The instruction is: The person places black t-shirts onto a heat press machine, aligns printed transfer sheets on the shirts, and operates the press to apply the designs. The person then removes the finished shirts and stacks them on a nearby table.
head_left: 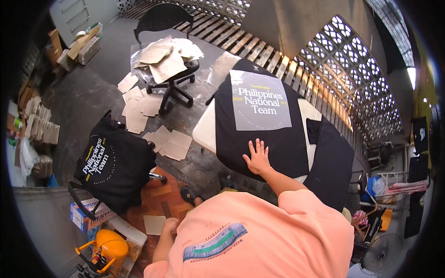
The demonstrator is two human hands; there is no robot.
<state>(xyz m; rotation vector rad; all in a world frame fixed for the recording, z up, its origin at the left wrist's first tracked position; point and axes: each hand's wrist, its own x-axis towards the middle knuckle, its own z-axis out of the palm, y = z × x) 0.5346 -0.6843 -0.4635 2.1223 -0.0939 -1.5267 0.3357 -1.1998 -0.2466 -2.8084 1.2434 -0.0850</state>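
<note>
The right hand (pixel 257 160) lies flat, fingers spread and grasping nothing, on a black fabric garment (pixel 282 150) draped over a white, round-cornered table (pixel 204 132). A rectangular translucent film with white and yellow lettering (pixel 261 99) rests on the garment, beyond that hand. The left hand (pixel 171 225) hangs low, partly curled; whether it grips anything cannot be told.
</note>
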